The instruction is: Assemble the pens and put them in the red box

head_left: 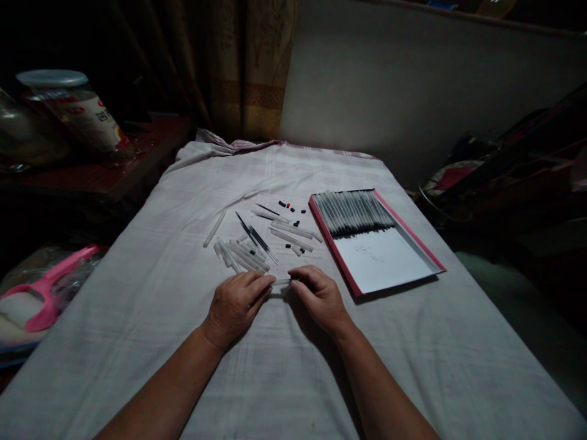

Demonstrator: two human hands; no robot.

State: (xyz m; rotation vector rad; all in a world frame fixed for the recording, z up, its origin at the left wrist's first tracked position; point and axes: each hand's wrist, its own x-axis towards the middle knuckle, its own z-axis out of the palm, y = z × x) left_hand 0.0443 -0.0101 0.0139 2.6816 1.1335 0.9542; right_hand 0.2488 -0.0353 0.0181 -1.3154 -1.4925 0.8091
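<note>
My left hand (237, 302) is closed around one end of a clear pen barrel (281, 282). My right hand (322, 300) pinches the barrel's other end, where a small dark part shows at the fingertips; its exact shape is hidden. Just beyond my hands lie loose clear pen barrels (247, 258) and dark ink refills (260, 239). Small black plugs (296, 223) and a red plug (288, 206) are scattered farther back. To the right, a shallow pink-edged box (336, 255) holds a row of assembled pens (353, 212), their black ends toward me.
A pale checked cloth (183, 269) covers the table. At the far left, a lidded jar (87, 113) stands on a dark red cabinet (132, 174). A pink-handled item (48, 293) sits lower left. Behind the table are a curtain (247, 67) and a wall (358, 79).
</note>
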